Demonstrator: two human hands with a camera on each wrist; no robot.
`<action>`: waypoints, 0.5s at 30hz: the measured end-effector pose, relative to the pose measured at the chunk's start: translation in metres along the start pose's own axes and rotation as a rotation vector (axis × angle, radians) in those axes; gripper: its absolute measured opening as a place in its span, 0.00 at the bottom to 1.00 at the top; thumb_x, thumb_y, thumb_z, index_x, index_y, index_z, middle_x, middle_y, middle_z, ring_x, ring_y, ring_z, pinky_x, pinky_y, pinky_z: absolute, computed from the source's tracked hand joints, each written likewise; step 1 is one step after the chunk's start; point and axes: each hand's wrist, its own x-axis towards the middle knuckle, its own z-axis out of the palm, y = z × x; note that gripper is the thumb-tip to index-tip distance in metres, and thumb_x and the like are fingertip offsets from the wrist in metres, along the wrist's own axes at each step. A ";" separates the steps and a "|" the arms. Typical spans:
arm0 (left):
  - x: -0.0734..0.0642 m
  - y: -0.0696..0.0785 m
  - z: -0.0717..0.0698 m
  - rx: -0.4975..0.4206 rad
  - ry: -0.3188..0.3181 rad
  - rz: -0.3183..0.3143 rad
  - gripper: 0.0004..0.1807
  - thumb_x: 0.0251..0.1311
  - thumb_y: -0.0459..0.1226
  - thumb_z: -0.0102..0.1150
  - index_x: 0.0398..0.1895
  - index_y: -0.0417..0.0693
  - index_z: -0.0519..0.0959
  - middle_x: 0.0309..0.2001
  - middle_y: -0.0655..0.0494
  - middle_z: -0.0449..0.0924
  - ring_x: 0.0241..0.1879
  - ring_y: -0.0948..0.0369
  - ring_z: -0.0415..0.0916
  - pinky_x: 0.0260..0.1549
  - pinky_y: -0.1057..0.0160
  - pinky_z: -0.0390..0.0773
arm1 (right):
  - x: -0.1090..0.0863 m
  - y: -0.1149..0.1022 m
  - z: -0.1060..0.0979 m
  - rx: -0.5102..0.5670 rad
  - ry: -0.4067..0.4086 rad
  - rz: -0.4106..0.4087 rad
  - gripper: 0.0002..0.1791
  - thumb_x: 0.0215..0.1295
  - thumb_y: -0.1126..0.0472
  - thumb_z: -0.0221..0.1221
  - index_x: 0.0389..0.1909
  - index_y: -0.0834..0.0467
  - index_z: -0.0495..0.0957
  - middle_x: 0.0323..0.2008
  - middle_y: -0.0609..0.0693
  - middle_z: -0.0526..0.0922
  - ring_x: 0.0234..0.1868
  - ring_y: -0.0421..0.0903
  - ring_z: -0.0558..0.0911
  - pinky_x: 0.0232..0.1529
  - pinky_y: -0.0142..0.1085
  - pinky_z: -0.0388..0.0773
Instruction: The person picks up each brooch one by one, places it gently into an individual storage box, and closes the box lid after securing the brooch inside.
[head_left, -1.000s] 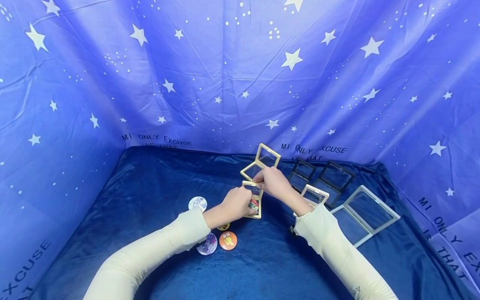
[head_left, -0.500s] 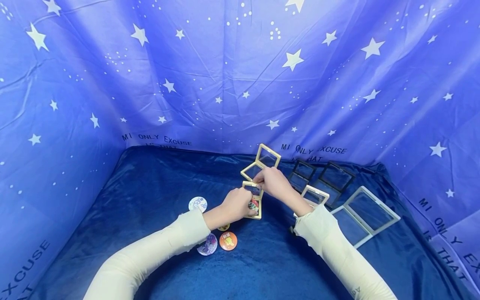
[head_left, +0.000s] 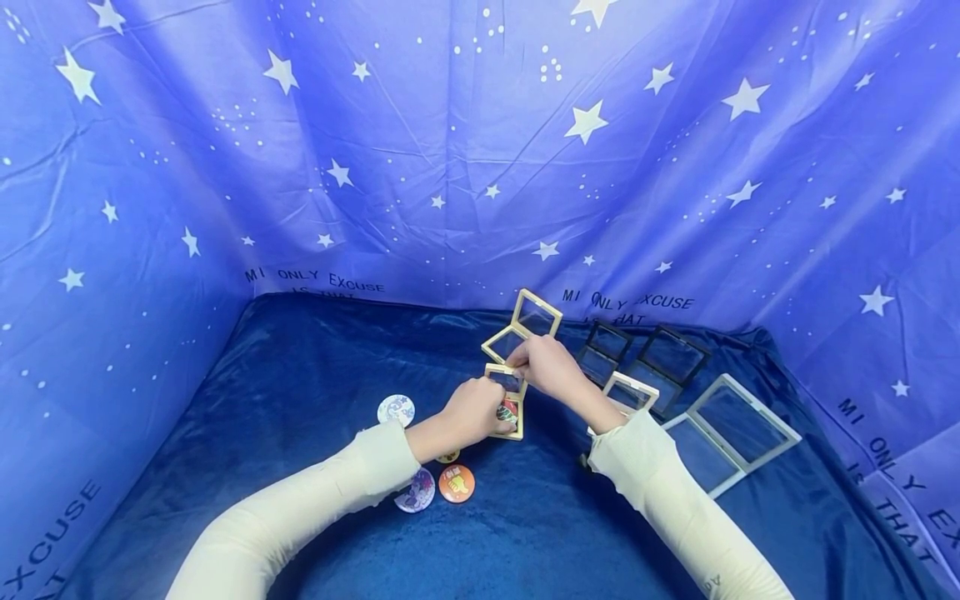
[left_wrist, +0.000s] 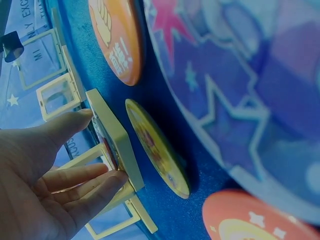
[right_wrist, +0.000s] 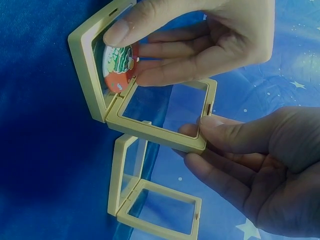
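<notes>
A small cream-yellow display frame (right_wrist: 156, 132) stands unfolded in two hinged halves with clear film in each. One half holds a round badge (right_wrist: 119, 65) with a red, green and white picture. My left hand (head_left: 474, 407) holds this badge by its edges, thumb on one side and fingers on the other, against the film. With thumb and fingers my right hand (head_left: 549, 365) pinches the outer edge of the other half. Just behind stands a second unfolded yellow frame (right_wrist: 115, 177), which neither hand touches. My left hand covers part of the badge in the head view.
Left of the frame lie a white badge (head_left: 395, 409), a purple badge (head_left: 417, 492), an orange badge (head_left: 456, 483) and a yellow badge (left_wrist: 157, 150). On the right stand black frames (head_left: 684, 338), a small cream frame (head_left: 636, 382) and a large whitish frame (head_left: 763, 407).
</notes>
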 end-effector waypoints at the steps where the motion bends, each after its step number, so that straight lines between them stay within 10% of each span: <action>1: 0.000 0.000 0.000 0.001 0.001 0.001 0.20 0.53 0.51 0.77 0.20 0.49 0.80 0.17 0.60 0.76 0.17 0.65 0.73 0.19 0.66 0.71 | 0.000 0.000 0.000 0.001 0.000 0.000 0.09 0.64 0.72 0.64 0.40 0.62 0.90 0.39 0.56 0.91 0.40 0.51 0.90 0.43 0.43 0.85; 15: 0.000 0.000 -0.013 -0.054 0.155 0.039 0.19 0.57 0.47 0.74 0.16 0.49 0.79 0.12 0.62 0.70 0.14 0.68 0.64 0.15 0.70 0.60 | 0.001 0.003 -0.002 0.038 -0.054 0.029 0.09 0.66 0.68 0.65 0.45 0.62 0.88 0.42 0.57 0.91 0.43 0.53 0.89 0.45 0.45 0.85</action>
